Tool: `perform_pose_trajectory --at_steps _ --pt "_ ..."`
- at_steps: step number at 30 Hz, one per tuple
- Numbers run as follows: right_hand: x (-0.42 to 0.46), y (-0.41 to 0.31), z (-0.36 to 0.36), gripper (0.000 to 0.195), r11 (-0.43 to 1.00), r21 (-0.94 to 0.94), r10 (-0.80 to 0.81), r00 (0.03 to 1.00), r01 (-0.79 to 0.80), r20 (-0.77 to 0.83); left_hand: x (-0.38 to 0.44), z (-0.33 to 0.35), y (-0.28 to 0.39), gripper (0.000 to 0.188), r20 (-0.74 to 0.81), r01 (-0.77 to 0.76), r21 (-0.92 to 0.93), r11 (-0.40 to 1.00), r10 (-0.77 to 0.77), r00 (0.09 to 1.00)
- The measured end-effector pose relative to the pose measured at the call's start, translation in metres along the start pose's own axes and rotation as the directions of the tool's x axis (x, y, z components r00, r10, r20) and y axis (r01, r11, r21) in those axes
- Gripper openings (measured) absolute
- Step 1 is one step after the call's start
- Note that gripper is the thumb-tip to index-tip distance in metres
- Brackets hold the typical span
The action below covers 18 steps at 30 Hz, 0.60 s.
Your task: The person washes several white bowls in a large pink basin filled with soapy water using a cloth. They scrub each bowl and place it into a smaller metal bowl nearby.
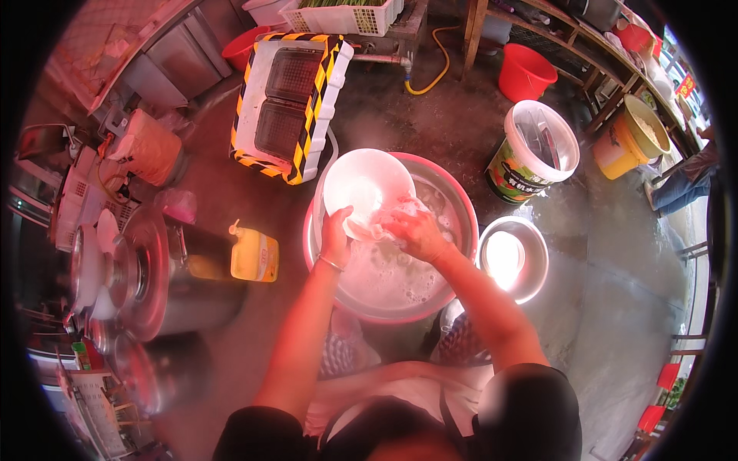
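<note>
Over a large round basin [470,213] of sudsy water [392,276], my left hand [337,233] grips the near rim of a white bowl [366,178]. The bowl is tilted, its inside facing me. In my right hand [421,233] is a wet, pale cloth [383,225], pressed against the bowl's right near edge. Some objects under the suds are too unclear to name. A metal bowl [539,259] stands on the floor just right of the basin. To the left is a yellow detergent jug [253,254] with a pump top.
A white crate with striped tape [248,115] stands beyond the basin. Large metal pots [202,276] line the left. A printed bucket [516,167], a red bucket [524,72] and a yellow bucket [617,150] stand right. A yellow hose [447,63] lies behind. A person's leg [683,193] shows far right.
</note>
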State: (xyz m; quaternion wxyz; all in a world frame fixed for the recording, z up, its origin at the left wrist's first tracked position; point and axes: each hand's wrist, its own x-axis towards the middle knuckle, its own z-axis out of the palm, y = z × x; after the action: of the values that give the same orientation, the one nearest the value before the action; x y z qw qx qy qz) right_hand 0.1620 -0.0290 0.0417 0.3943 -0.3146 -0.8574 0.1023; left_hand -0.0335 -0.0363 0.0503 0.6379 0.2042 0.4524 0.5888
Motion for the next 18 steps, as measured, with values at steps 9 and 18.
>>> perform_pose_trajectory --at_steps 9,18 --pt "0.000 0.071 -0.004 0.014 0.972 -0.176 -0.149 0.987 0.157 0.058 0.011 -0.010 -0.009 0.051 -0.157 -0.098 0.311 0.945 0.153 0.976" --pt "-0.096 0.155 0.015 0.024 0.456 0.723 0.830 0.542 -0.518 -0.135 0.056 -0.072 -0.150 0.064 -0.219 0.007 0.782 0.623 0.265 0.939"
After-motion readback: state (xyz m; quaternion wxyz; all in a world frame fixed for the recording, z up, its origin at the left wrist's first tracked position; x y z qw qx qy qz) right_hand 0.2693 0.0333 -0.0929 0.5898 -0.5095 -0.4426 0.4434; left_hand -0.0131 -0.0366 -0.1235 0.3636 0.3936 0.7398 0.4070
